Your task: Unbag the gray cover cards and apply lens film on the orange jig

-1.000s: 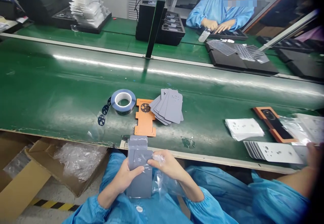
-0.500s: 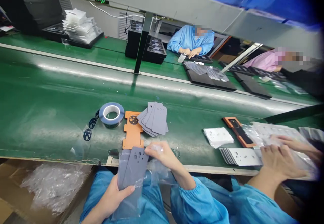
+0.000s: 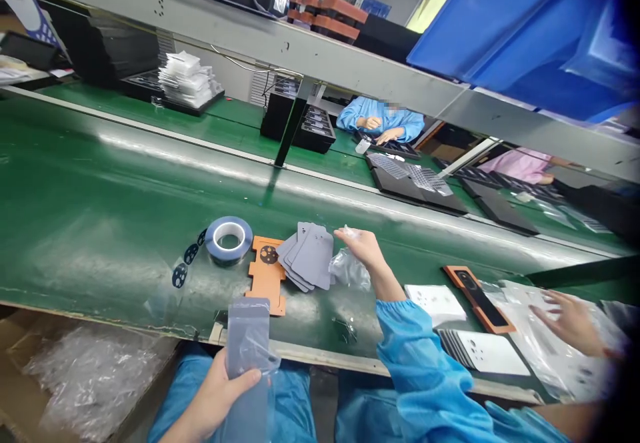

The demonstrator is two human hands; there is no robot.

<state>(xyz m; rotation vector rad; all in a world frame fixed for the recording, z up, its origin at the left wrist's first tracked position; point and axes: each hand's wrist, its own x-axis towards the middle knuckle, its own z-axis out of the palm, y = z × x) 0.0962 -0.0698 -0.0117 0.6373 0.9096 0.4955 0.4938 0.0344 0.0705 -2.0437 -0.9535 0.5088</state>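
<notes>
My left hand (image 3: 220, 386) is closed on a grey phone-shaped sheet (image 3: 249, 319) in a clear plastic sleeve, held upright at the bench's front edge. My right hand (image 3: 367, 251) reaches over the bench, fingers pinched, with crumpled clear plastic film (image 3: 350, 271) hanging from it. Just left of that hand is a fanned pile of grey sheets (image 3: 315, 256) with small camera holes. It overlaps an orange fixture (image 3: 265, 289) bearing a dark lens-shaped sticker (image 3: 269, 254). A blue tape roll (image 3: 229, 240) stands left of the fixture, with dark perforated stickers (image 3: 180, 275) on its strip.
To the right, a co-worker's hand (image 3: 575, 326) hovers over plastic bags, beside white sheets (image 3: 435, 303) and an orange holder (image 3: 480, 299). A carton of plastic scraps (image 3: 100, 383) sits lower left. A metal post (image 3: 293, 123) rises behind the bench.
My right hand has moved up and forward from the sleeve to beside the pile, with the clear film. The front grey sheet with holes no longer shows in my left hand. The view has shifted.
</notes>
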